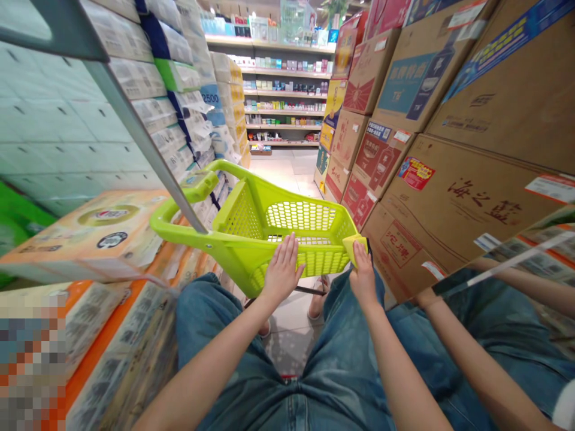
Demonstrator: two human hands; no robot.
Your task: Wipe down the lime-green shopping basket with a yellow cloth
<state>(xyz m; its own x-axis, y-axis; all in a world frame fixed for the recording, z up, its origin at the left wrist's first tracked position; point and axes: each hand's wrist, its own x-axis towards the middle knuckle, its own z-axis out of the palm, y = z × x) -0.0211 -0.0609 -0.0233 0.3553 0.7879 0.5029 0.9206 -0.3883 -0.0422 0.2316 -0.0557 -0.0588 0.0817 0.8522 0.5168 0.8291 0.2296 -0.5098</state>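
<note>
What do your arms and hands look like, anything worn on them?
The left forearm and right forearm are bare, with no sleeve on the parts directly seen. The left hand and right hand are ungloved; no watch or ring shows.

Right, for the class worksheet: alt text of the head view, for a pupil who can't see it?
A person's right hand holds a yellow cloth against a lime-green shopping cart; the left hand lies flat on its near side. Cartons are stacked on the right, wrapped packs on the left, with stocked shelves beyond.
</note>
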